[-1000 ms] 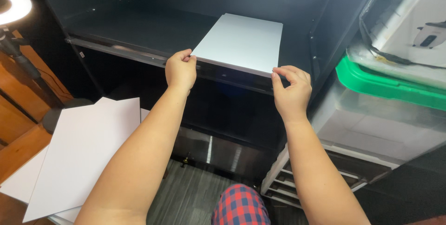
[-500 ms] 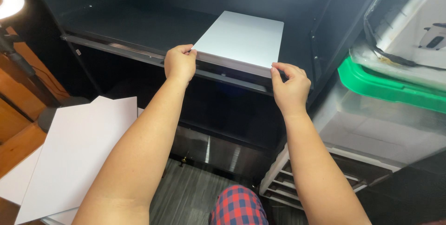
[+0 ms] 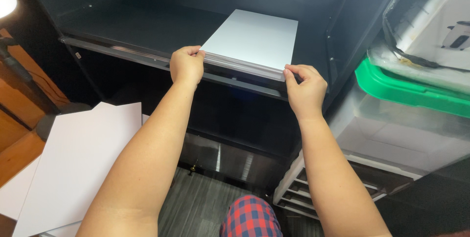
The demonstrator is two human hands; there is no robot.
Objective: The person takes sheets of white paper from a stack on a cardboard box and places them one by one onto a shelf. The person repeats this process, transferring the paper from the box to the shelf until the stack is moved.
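Stack: a flat rectangular stack of white sheets (image 3: pixel 254 41) lies on the dark metal shelf (image 3: pixel 142 26) of a black cabinet, its near edge at the shelf's front lip and its far end deep inside.
Change: against the pictures from a moment ago, the stack sits further in on the shelf; less of it overhangs the lip, and both hands have come forward with it.
Meaning: judged from this, the stack is nearly seated, with only its near edge left to bring level.
Left hand: the left hand (image 3: pixel 186 65) is closed on the stack's near left corner, fingers curled over the edge.
Right hand: the right hand (image 3: pixel 306 86) pinches the near right corner between thumb and fingertips.
Right of the grip: a clear plastic storage bin with a green rim (image 3: pixel 406 90) stands on white plastic drawers (image 3: pixel 313 188); above it is a white box under clear wrap (image 3: pixel 440 17).
Below left of the grip: large loose white boards (image 3: pixel 78 158) lie by the floor.
Labels: none is clear enough to make out.
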